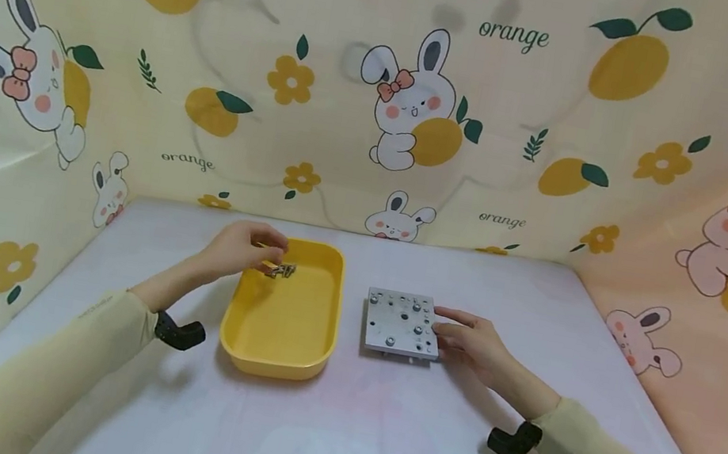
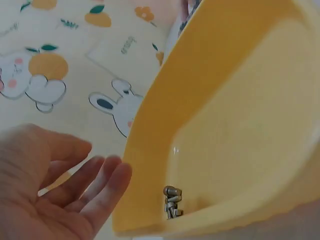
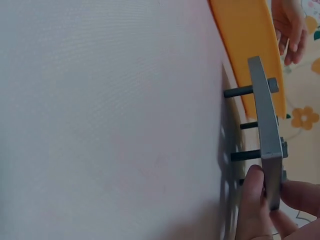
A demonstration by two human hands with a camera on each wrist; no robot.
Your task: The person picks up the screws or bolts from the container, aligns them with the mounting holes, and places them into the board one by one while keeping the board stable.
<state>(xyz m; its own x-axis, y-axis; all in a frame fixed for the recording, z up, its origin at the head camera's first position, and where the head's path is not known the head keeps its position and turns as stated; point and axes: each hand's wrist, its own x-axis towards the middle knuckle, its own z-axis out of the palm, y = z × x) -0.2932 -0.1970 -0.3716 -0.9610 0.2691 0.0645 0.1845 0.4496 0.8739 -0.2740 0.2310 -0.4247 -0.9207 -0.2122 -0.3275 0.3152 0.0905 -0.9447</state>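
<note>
My left hand hovers at the far left rim of a yellow tray, its fingers loosely bent with nothing seen between them. Inside the tray, in the corner beneath that hand, lies a small pile of metal screws. To the right of the tray, my right hand pinches the right edge of a square grey metal plate. The plate has several holes, and several bolts pass through it, their shanks sticking out below. In the right wrist view, fingers lie on both faces of the plate.
Both tray and plate are on a white tabletop. Cloth with rabbits and oranges hangs at the back and both sides. A black band device sits on each wrist, the left one close to the tray.
</note>
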